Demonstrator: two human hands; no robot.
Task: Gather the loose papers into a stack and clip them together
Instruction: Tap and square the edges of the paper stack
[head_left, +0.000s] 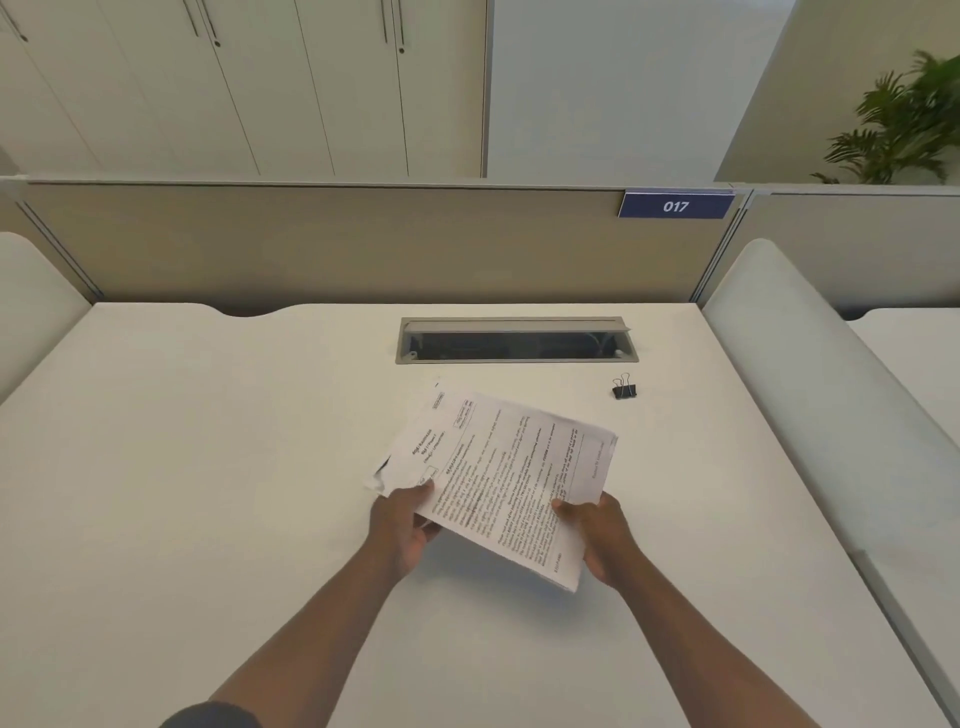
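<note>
Landmark: cable hatch (517, 340), the recessed slot in the desk (208, 467).

Left hand (402, 525): nearer the camera than the hatch and a little left of it. It is closed on the left edge of the papers (509, 483), thumb on top, fingers underneath.

Papers: gathered into one bundle and held tilted above the desk, just on the near side of the hatch. The sheets aren't flush. A crumpled corner pokes out on the left by the thumb, and the lower sheets are offset from the top one.

Right hand (602, 540): nearer than the hatch and below its right end, pinching the bundle's near right edge, thumb on the printed face.

Binder clip (624, 387): sits on the desk just past the hatch's right end on the near side, handles up, clear of the papers and untouched.

Step in hand looks like squaring the stack. To do it well:
- loosen both grips slightly
- stand the bundle on one long edge and tap it on the desk
- rotate and tap the short edge
- flatten the bent corner before clamping

Then hold with the left and free the right for the clip. Risk: clipping now would lock in the skew.
</note>
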